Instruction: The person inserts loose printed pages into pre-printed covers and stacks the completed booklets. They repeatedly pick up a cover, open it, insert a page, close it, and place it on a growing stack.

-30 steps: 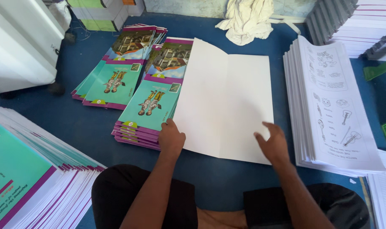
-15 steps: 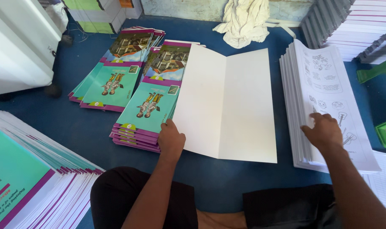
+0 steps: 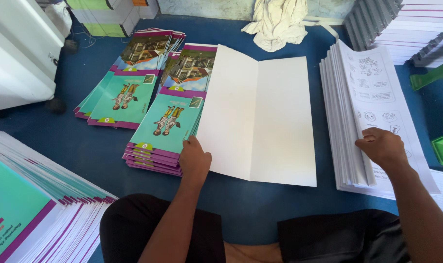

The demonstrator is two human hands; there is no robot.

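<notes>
- So the left hand [image 3: 194, 159] is flat, palm down, fingers loosely spread, pinning the near left corner of the big blank white cover sheet [image 3: 258, 114] that lies opened out on the blue floor mat [image 3: 70, 146]. It's pressing, not gripping anything.
- The right hand [image 3: 383, 147] sits on the near edge of the tall stack of white printed pages with line drawings [image 3: 372, 107], just right of the cover. Fingers are curled into the stack's edge with the thumb on top, looks like it's pinching off a bundle, though I can't tell how many sheets it's got.
- Biggest risk imo: grabbing too many or too few pages. That stack edge is fanned and slanted, so the fingers could easily split it in the wrong spot.
- The stack leans left toward the cover. Tug a bundle out carelessly and the top pages could slide off.
- The cover's left edge overlaps the pile of teal and purple booklets [image 3: 163, 131], so it isn't lying flat. If that left hand lifts, it could shift or crease along the middle fold.
- The fanned heap of teal-covered booklets [image 3: 31, 204] by the left knee looks ready to slump if bumped.
</notes>
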